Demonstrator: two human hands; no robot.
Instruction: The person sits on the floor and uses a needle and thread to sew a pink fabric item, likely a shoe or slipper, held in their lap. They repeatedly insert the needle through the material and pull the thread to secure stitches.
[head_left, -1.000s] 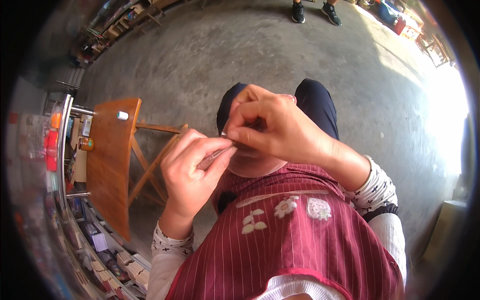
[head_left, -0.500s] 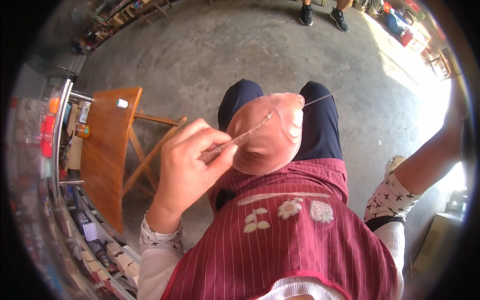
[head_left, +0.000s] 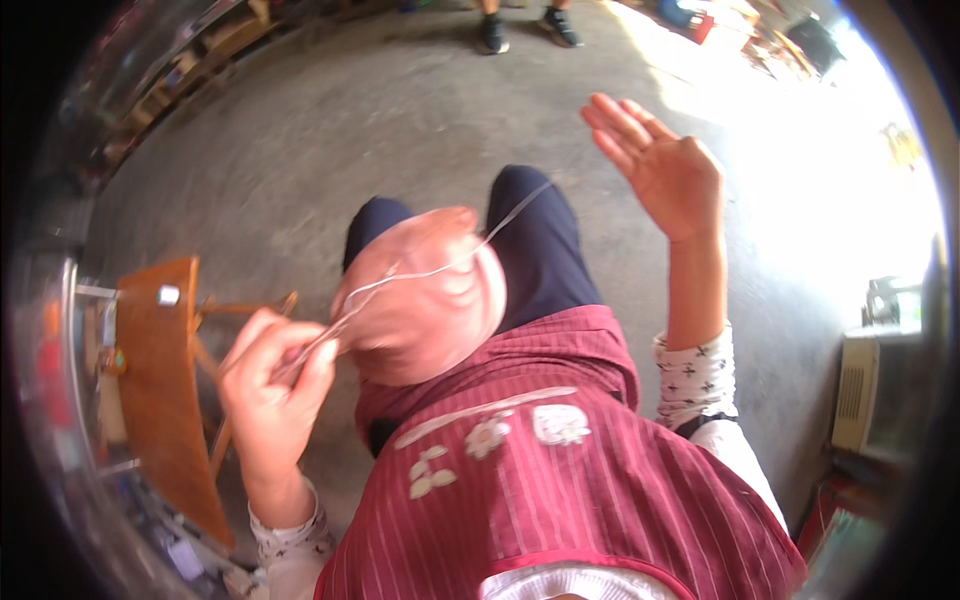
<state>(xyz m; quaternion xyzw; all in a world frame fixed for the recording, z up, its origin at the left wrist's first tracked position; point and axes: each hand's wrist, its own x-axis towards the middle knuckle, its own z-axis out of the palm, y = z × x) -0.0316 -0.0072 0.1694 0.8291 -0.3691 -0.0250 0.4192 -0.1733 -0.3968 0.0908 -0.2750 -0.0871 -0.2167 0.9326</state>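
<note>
A soft pink cloth cup [head_left: 430,325], rounded and creased, lies over my lap in front of the striped red apron [head_left: 560,490]. Its edge is pinched between the thumb and fingers of my left hand [head_left: 272,390]. From that pinch a pale thread [head_left: 452,264] runs slackly across the cloth and over my dark trouser knee, where its far end is lost to sight. My right hand [head_left: 660,180] is raised to the right, apart from the cloth, its fingers stretched out. Any needle is too small to make out.
On the left stands a tilted-looking wooden folding table [head_left: 155,390] with a white thread spool [head_left: 168,295] on it, beside shelving. Another person's dark shoes [head_left: 493,35] are at the far side. A beige boxy appliance [head_left: 856,385] sits at the right.
My right hand has come from the right rim into view, fingers outstretched. The thread, taut before, now hangs slack in a curve. The whole view has shifted; my left hand keeps its pinch.
</note>
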